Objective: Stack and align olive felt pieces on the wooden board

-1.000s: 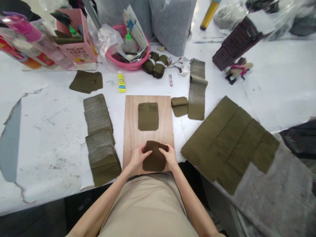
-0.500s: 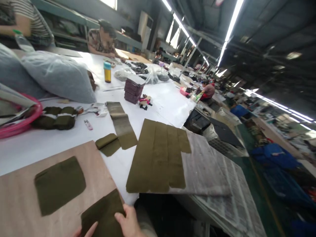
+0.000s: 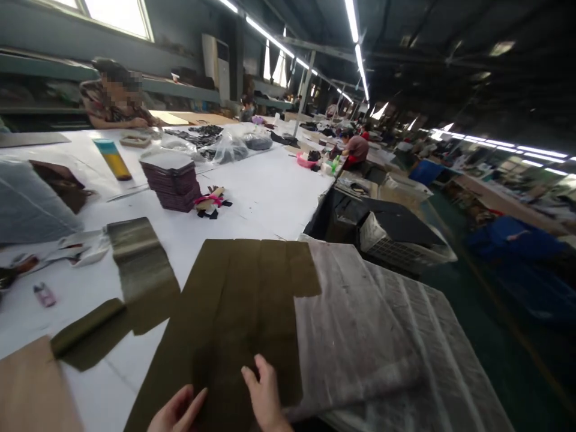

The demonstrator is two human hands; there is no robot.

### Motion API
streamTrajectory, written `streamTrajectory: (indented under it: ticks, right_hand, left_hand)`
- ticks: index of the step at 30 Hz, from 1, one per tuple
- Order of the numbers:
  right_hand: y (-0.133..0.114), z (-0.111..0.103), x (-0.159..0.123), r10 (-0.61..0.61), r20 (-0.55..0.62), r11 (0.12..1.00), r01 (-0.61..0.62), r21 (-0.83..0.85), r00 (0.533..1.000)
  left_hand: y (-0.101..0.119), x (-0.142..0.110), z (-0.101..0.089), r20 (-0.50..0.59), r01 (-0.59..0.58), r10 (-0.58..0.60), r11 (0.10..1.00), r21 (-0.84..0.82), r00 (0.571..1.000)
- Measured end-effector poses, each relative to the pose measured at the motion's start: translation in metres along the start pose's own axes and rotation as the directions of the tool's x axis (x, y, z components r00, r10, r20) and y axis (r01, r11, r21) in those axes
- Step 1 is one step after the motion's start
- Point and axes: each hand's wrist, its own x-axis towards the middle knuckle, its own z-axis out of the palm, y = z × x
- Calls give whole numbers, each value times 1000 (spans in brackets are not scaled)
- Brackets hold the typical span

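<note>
The left hand (image 3: pixel 176 413) and the right hand (image 3: pixel 265 393) are near each other, with the olive cloth pieces (image 3: pixel 263 282) beneath and ahead of them; the right hand's thumb and forefinger are parted at the tips, while the left hand's fingers are partly curled; a darker patch of cloth shows between the hands, but I cannot tell whether either one pinches it, as it blends into the cloth behind. The cloth pieces lie in rows with a grey sheet (image 3: pixel 351 336) under them, which reaches out to the right of the right hand.

Left of the left hand is the corner of a wooden board (image 3: pixel 38 384); a small folded cloth (image 3: pixel 92 336) lies at that corner, and a long cloth strip (image 3: pixel 141 270) lies just beyond it; small snips (image 3: pixel 44 294) lie farther left on the white tabletop (image 3: pixel 261 210). Well ahead of the hands are a dark purple stack (image 3: pixel 173 183) and a tilted bottle (image 3: pixel 112 159); beyond these sits a co-worker (image 3: pixel 112 102).
</note>
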Motion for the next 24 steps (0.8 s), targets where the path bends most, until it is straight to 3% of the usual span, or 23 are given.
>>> streamTrajectory:
  ticks: [4,7,10,13,17,21,24]
  right_hand:
    - [-19,-84,70,-111,37,994,111,-14,993]
    - [-20,-129,117,-134,15,990,135,-46,991]
    - [-15,-159,155,-163,-7,975,160,-157,987]
    - [-13,-180,182,-190,-29,938,173,-300,981]
    - [-18,-197,204,-166,-44,868,125,-481,985]
    - [-23,-203,214,-100,-44,774,50,-631,994]
    - [-21,-202,218,-84,-42,752,35,-658,996]
  left_hand:
    - [58,55,86,45,-14,11,997,74,999]
    - [76,93,140,84,-61,52,992,109,995]
    - [88,125,178,104,-123,106,977,177,989]
    - [101,149,202,146,-136,104,965,222,984]
    - [114,168,219,209,-93,37,960,265,977]
    - [119,177,228,160,-104,46,918,383,986]
    - [121,179,231,134,-89,32,889,450,990]
